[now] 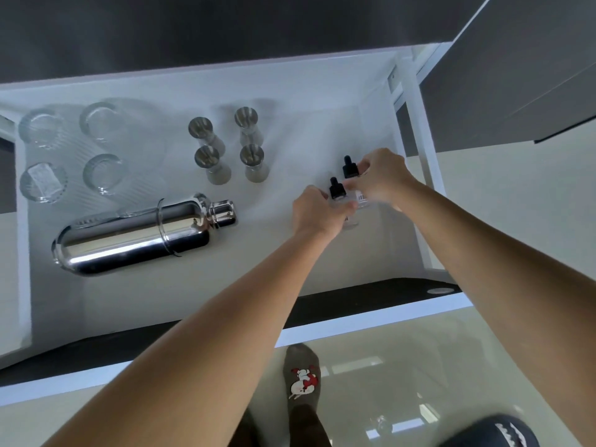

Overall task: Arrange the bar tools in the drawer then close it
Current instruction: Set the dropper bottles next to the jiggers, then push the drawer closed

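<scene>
An open white drawer (325,117) fills the view from above. At its right side stand two clear dropper bottles with black caps. My left hand (314,212) grips the nearer dropper bottle (337,190). The farther dropper bottle (350,167) is held by my right hand (382,177). A shiny metal cocktail shaker (135,235) lies on its side at the drawer's front left. Behind it, several steel jiggers (225,145) stand in a square group. Several clear ribbed glasses (69,153) stand at the far left.
The drawer's dark front edge (371,293) runs across below my arms. A grey cabinet front (516,75) rises at the upper right. Glossy pale floor (419,366) lies below, with my socked foot (303,379) on it.
</scene>
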### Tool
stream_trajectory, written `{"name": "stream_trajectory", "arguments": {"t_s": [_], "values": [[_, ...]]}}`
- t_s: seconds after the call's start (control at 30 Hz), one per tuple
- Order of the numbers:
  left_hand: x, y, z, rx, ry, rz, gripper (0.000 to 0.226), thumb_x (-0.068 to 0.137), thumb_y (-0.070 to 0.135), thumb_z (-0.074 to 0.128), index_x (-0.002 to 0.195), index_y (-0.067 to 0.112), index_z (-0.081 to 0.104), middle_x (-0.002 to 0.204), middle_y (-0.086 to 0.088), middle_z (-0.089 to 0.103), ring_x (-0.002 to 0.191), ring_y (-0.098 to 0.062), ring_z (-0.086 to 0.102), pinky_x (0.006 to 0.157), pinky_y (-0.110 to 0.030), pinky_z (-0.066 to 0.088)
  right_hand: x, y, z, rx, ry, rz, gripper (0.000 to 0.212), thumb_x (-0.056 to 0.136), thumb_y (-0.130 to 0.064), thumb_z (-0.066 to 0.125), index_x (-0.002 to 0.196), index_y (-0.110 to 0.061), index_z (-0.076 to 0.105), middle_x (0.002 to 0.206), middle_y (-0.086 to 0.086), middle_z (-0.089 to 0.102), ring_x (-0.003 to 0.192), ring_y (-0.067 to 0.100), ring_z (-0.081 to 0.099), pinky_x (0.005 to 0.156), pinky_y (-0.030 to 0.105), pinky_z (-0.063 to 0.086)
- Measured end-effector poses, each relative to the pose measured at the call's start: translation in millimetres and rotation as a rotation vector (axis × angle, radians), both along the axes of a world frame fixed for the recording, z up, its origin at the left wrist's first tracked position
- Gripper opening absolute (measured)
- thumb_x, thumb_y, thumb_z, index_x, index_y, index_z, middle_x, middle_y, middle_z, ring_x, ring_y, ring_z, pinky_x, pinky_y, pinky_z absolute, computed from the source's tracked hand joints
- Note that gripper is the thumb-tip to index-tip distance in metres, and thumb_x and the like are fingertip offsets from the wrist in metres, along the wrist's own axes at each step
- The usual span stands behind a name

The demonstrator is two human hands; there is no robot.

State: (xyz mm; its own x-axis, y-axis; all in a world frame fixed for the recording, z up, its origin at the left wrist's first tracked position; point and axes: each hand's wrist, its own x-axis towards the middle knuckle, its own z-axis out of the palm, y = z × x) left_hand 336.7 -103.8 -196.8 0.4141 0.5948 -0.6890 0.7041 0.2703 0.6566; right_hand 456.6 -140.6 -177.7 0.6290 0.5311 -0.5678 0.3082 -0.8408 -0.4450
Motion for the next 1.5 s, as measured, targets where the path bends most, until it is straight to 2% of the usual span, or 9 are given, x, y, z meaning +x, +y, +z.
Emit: {"name": "stream_trajectory", "arguments": {"t_s": [0.17,0.3,0.53,0.73,0.97,1.17,1.3,1.37,1.5], "values": [[1,15,4,0.055,-0.035,0.008,0.024,0.078,0.023,0.069,0.064,0.015,0.051,0.072,-0.010,0.055,0.072,-0.026,0.062,0.078,-0.050,0.058,4,0,-1,0.140,0.000,-0.142,0.030,0.082,-0.017,0.064,0.103,0.004,0.064,0.104,0.022,0.069,0.086,0.028,0.066,0.075,0.037,0.054],[1,32,7,0.367,-0.056,-0.019,0.028,0.090,0.018,0.062,0.113,0.004,0.054,0.117,-0.016,0.054,0.096,-0.026,0.056,0.080,-0.027,0.040,0,10,1,0.288,-0.215,-0.104,0.024,0.086,-0.020,0.064,0.107,-0.008,0.061,0.107,0.008,0.066,0.096,0.024,0.063,0.077,0.024,0.044],[17,56,2,0.552,-0.027,-0.006,0.030,0.092,0.002,0.056,0.120,0.003,0.046,0.124,-0.011,0.052,0.098,-0.017,0.049,0.080,-0.020,0.033,-13,28,-9,0.439,-0.212,-0.091,0.014,0.081,-0.008,0.067,0.093,-0.012,0.061,0.099,0.004,0.068,0.081,0.018,0.063,0.060,0.001,0.041],[17,60,11,0.548,-0.017,-0.012,0.045,0.090,-0.003,0.058,0.131,0.003,0.040,0.133,-0.011,0.048,0.120,-0.023,0.050,0.090,-0.020,0.037,-20,32,-7,0.407,-0.172,-0.081,0.034,0.082,-0.013,0.069,0.113,-0.012,0.055,0.115,0.006,0.064,0.109,0.019,0.058,0.090,0.032,0.052],[-28,18,70,0.606,-0.126,-0.066,0.061,0.089,-0.003,0.058,0.144,-0.001,0.031,0.145,-0.017,0.036,0.133,-0.025,0.040,0.097,-0.004,0.011,-47,-6,42,0.268,-0.087,-0.188,0.054,0.087,-0.020,0.064,0.135,-0.014,0.040,0.135,0.011,0.054,0.115,0.028,0.059,0.097,0.037,0.049],[-135,-13,112,0.759,-0.090,-0.049,0.049,0.092,0.013,0.059,0.137,0.000,0.044,0.137,-0.015,0.048,0.131,-0.026,0.045,0.112,-0.024,0.034,-114,-54,100,0.215,-0.104,-0.170,0.043,0.091,-0.021,0.058,0.130,-0.009,0.045,0.132,0.012,0.058,0.125,0.027,0.052,0.103,0.033,0.039],[-224,-25,111,0.740,0.277,0.077,0.055,0.090,0.024,0.058,0.137,0.001,0.039,0.149,-0.023,0.028,0.142,-0.040,0.025,0.113,-0.058,0.030,-182,-84,110,0.071,-0.278,-0.210,0.068,0.092,-0.034,0.052,0.146,-0.008,0.023,0.159,0.018,0.012,0.148,0.035,0.002,0.119,0.050,0.010],[-256,-29,114,0.581,0.462,0.104,0.076,0.088,0.054,0.039,0.145,0.004,0.029,0.158,-0.021,0.006,0.148,-0.040,0.004,0.117,-0.059,0.017,-212,-94,112,0.048,-0.208,-0.330,0.086,0.091,-0.041,0.052,0.150,-0.008,-0.001,0.159,0.016,-0.018,0.146,0.031,-0.019,0.118,0.046,-0.003],[-281,-25,119,0.370,0.567,0.068,0.126,0.059,0.092,-0.009,0.154,0.009,-0.005,0.158,-0.021,-0.024,0.147,-0.036,-0.020,0.118,-0.054,0.004,-236,-92,109,0.133,-0.043,-0.479,0.104,0.088,-0.038,0.060,0.145,-0.001,-0.018,0.153,0.018,-0.033,0.143,0.025,-0.030,0.118,0.034,-0.013]]}}
